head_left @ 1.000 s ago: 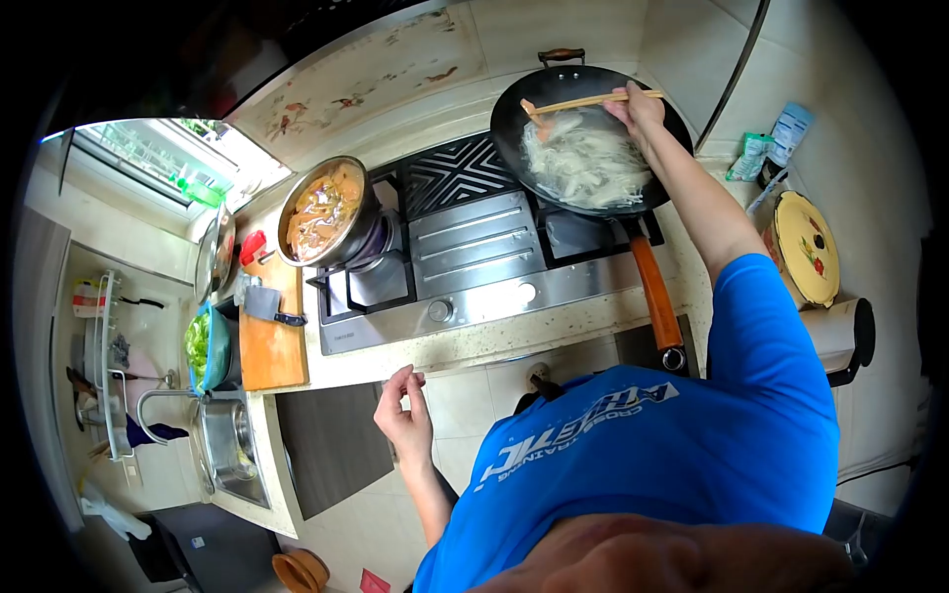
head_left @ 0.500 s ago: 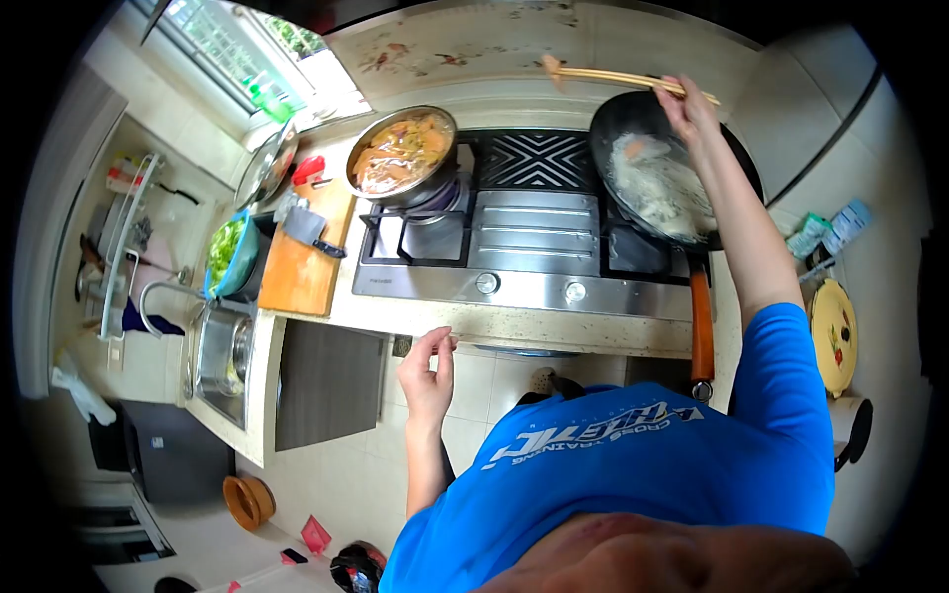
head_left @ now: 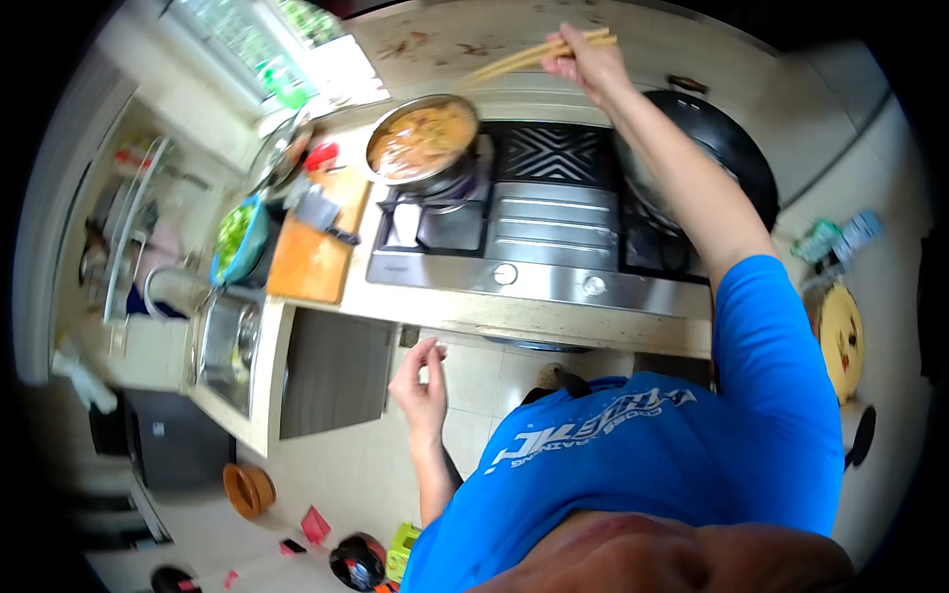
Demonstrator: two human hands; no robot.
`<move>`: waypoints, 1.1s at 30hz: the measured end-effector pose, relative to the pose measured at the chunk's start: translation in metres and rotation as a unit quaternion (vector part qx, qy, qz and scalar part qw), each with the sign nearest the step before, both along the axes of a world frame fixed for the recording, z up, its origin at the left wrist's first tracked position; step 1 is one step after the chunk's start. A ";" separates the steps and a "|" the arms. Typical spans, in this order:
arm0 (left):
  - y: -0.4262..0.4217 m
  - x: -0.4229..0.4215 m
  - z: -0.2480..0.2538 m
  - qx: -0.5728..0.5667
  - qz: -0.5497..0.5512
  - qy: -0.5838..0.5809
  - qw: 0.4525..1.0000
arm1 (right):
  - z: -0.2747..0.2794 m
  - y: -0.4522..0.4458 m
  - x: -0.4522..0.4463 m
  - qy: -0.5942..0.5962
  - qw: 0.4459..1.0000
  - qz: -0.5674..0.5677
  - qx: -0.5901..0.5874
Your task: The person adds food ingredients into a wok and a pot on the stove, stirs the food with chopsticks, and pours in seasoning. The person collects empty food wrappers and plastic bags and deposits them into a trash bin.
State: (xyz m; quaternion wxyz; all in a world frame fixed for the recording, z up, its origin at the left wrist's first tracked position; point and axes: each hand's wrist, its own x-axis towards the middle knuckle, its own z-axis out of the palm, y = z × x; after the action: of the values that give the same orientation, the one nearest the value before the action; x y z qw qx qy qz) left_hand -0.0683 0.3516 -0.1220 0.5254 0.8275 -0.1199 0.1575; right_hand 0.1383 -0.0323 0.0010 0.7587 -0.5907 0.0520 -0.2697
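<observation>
My right hand [head_left: 593,67] is closed around long wooden chopsticks [head_left: 514,63] at the back of the stove. Their tips point left, by the far rim of a metal pot [head_left: 450,178]; whether they hold food is too blurred to tell. Orange-brown broth with pieces of food [head_left: 422,140] fills the pot on the left burner. Beneath my right forearm, a black wok [head_left: 746,163] sits on the right burner, its contents mostly hidden by the arm. Low in front of the counter, my left hand [head_left: 420,383] hangs with loosely bent fingers, thumb apart, and nothing visible in it.
Left of the stove lies a wooden cutting board [head_left: 308,262] with a cleaver [head_left: 321,212] on it. A blue bowl of green leaves [head_left: 237,237] stands beside the board, near the sink [head_left: 229,346]. A round yellow lid [head_left: 840,341] is at the far right.
My right hand has carried the chopsticks left from above the wok toward the pot. The food piece at their tips earlier is no longer visible. My left hand stays low.
</observation>
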 end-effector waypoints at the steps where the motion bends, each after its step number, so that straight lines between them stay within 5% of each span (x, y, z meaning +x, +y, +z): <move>1: 0.001 0.000 0.000 -0.005 0.004 0.004 1.000 | 0.013 -0.028 -0.016 -0.009 1.000 -0.004 -0.030; 4: 0.002 0.001 -0.004 0.006 -0.017 0.011 1.000 | 0.039 -0.082 -0.079 -0.048 0.984 -0.162 -0.051; 8: -0.008 0.008 -0.006 0.005 -0.052 0.023 0.998 | 0.004 -0.167 -0.141 0.058 0.948 -0.217 -0.225; 11: -0.023 0.014 -0.002 0.026 -0.088 0.012 0.996 | -0.029 -0.159 -0.158 0.146 0.941 -0.191 -0.237; 21: -0.047 0.013 -0.010 0.040 -0.134 0.043 0.989 | -0.085 -0.139 -0.144 0.076 0.935 -0.227 -0.262; 30: -0.038 0.011 -0.016 0.043 -0.132 0.048 0.989 | -0.082 -0.163 -0.159 0.099 0.953 -0.288 0.005; 33: -0.038 0.012 -0.016 0.044 -0.131 0.048 0.989 | -0.086 -0.165 -0.162 0.105 0.955 -0.277 0.011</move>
State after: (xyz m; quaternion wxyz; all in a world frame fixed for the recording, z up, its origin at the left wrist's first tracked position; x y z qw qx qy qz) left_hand -0.0559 0.3134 -0.1375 0.5096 0.8335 -0.2092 0.0421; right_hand -0.0240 -0.1972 -0.0852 0.6507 -0.5696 0.2962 -0.4054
